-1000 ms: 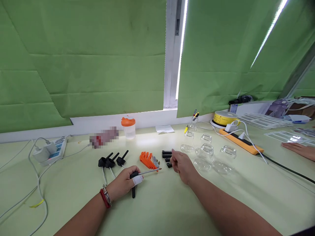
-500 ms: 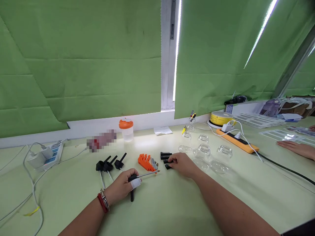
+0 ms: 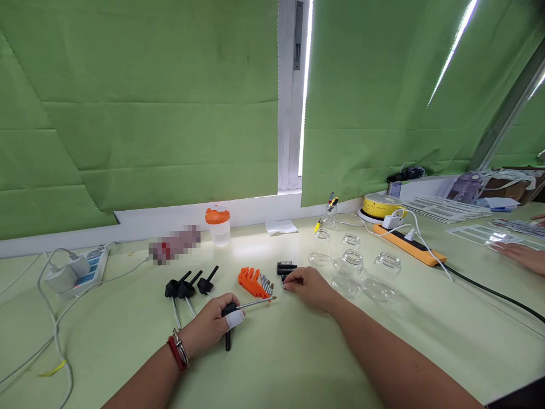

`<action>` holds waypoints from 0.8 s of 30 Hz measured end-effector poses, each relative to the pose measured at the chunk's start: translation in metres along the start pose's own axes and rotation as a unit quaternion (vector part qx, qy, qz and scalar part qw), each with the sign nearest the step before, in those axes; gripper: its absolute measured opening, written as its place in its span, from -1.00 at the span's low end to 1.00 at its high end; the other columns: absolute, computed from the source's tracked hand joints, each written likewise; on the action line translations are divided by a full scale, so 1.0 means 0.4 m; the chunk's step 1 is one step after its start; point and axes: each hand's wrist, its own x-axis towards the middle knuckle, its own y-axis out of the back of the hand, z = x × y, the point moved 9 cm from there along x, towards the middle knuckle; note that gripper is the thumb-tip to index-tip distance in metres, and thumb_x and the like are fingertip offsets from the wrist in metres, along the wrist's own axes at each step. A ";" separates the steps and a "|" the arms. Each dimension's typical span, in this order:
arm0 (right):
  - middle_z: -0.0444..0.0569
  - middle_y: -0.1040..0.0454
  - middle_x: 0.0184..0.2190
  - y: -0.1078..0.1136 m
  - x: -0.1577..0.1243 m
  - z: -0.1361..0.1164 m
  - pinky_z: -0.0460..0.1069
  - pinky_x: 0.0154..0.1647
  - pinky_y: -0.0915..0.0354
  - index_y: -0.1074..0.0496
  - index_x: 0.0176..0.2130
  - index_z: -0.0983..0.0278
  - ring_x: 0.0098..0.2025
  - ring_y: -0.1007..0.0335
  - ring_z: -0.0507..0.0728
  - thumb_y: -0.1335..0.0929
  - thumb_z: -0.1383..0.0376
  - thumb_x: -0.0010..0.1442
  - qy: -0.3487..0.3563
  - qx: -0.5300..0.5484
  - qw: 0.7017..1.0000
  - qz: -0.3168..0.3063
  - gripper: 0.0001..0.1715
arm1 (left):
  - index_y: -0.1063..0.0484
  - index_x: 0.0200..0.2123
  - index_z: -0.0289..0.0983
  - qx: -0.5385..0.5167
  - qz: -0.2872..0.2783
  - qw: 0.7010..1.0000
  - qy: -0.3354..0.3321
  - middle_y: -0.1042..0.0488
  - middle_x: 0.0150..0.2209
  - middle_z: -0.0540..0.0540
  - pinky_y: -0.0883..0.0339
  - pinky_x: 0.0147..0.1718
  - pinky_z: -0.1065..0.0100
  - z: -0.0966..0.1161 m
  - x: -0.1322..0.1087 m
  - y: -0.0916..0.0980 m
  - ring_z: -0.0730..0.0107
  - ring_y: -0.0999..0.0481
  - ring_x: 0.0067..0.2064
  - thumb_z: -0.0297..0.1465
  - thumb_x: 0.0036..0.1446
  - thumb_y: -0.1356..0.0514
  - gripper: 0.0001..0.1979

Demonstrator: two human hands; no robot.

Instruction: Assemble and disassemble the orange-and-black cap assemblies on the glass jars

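Note:
My left hand (image 3: pixel 217 318), with white tape on one finger, is closed around a black crank handle (image 3: pixel 228 339) with a thin metal shaft. The shaft points right, its tip near the orange parts. My right hand (image 3: pixel 310 288) is pinched at the near end of a group of small black ribbed parts (image 3: pixel 284 268); its fingers hide most of the piece they grip. Between the hands lie several orange bent parts (image 3: pixel 252 282) and small metal pins (image 3: pixel 266 285). Several similar black-headed cranks (image 3: pixel 186 288) rest behind my left hand.
Several clear glass jars (image 3: pixel 352 260) stand right of my right hand. Behind them are an orange power strip (image 3: pixel 409 245) and a yellow round tin (image 3: pixel 381 205). An orange-lidded cup (image 3: pixel 219 227) stands at the back. White cables (image 3: pixel 55 318) run along the left. Another person's hand (image 3: pixel 522 255) rests far right.
My right hand has shifted slightly left, drawing its fingers over the near black part. My left hand keeps the crank almost still. The other person's hand has moved a little right.

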 end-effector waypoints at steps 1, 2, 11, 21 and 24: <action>-0.10 -0.39 -0.48 -0.018 -0.004 -0.007 -0.08 -0.41 -0.15 -0.49 -0.40 0.27 -0.44 -0.23 0.03 -0.37 0.20 -0.01 -0.001 0.045 0.999 -0.026 -0.81 | -0.26 -0.35 -0.27 0.001 0.000 1.000 0.001 -0.19 -0.50 0.07 -0.07 -0.50 0.46 0.000 0.000 0.000 0.49 -0.15 -0.47 -0.13 0.07 -0.06 -0.70; -0.13 -0.35 -0.53 -0.033 -0.009 -0.013 -0.10 -0.46 -0.12 -0.47 -0.41 0.28 -0.49 -0.18 0.00 -0.36 0.17 0.01 -0.007 0.083 0.996 -0.044 -0.78 | -0.26 -0.35 -0.27 0.001 0.000 1.000 0.002 -0.19 -0.50 0.07 -0.08 -0.50 0.46 0.000 0.000 0.000 0.49 -0.14 -0.47 -0.13 0.07 -0.07 -0.70; -0.18 -0.31 -0.57 -0.130 -0.037 -0.004 -0.14 -0.61 0.05 -0.36 -0.34 0.29 -0.62 0.01 -0.09 -0.36 0.24 0.00 -0.085 0.219 0.966 -0.108 -0.81 | -0.26 -0.36 -0.27 -0.007 -0.003 1.000 0.003 -0.15 -0.51 0.09 -0.05 -0.52 0.47 0.012 -0.004 0.000 0.50 -0.11 -0.48 -0.16 0.07 -0.07 -0.73; -0.17 -0.30 -0.58 -0.145 -0.028 0.011 -0.14 -0.62 0.09 -0.35 -0.44 0.31 -0.63 0.05 -0.10 -0.34 0.19 0.05 -0.077 0.217 0.967 -0.108 -0.79 | -0.25 -0.36 -0.27 -0.001 -0.007 1.000 -0.002 -0.15 -0.51 0.08 -0.05 -0.52 0.46 0.017 -0.003 -0.001 0.50 -0.11 -0.47 -0.16 0.07 -0.07 -0.73; -0.16 -0.32 -0.58 -0.150 -0.029 0.011 -0.14 -0.62 0.09 -0.33 -0.47 0.31 -0.64 0.05 -0.10 -0.32 0.15 0.07 -0.081 0.207 0.968 -0.113 -0.74 | -0.25 -0.36 -0.27 0.003 -0.007 1.000 -0.002 -0.14 -0.51 0.08 -0.06 -0.51 0.46 0.015 -0.004 -0.001 0.50 -0.10 -0.47 -0.14 0.07 -0.06 -0.71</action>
